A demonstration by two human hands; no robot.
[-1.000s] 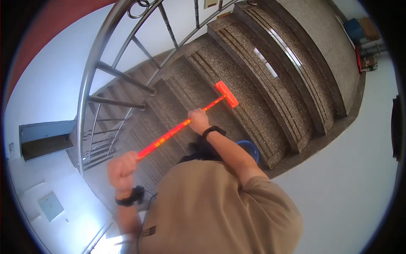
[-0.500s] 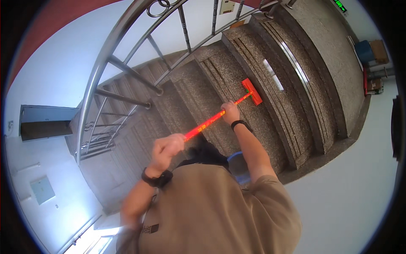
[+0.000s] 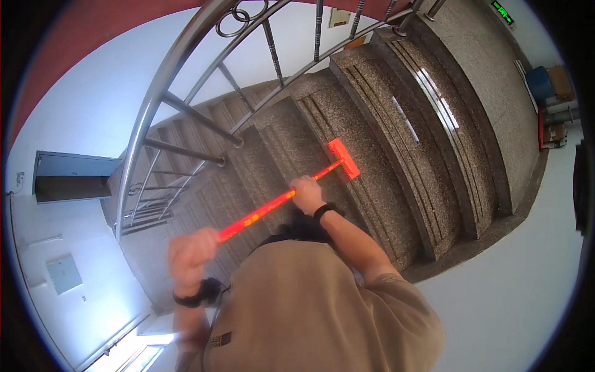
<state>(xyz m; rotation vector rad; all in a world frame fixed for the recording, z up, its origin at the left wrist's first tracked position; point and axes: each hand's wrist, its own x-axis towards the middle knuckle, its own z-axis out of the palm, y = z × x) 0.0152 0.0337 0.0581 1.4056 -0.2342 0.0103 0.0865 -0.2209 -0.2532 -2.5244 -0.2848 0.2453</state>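
Both of my hands are closed around the red handle of a long-handled scrub brush (image 3: 259, 214), which slants from lower left to upper right. My left hand (image 3: 193, 255), a little blurred, grips the handle's upper end. Farther down the handle, near the head, is my right hand (image 3: 308, 195). The wide orange brush head (image 3: 344, 159) with its short bristles rests at the front edge of a speckled stone stair step (image 3: 378, 180). Dark bands circle both wrists.
A metal railing (image 3: 141, 118) curves along the left of the stairs. More steps rise to the right, with wet-looking shiny patches, up to a landing (image 3: 489, 93). A blue bin (image 3: 540, 82) and cardboard boxes (image 3: 561, 82) stand there. A white wall (image 3: 496, 291) borders the lower right.
Both hands have pulled the brush toward the lower left, and its head has slid back to the step's front edge. The blue bucket beside me is now out of sight.
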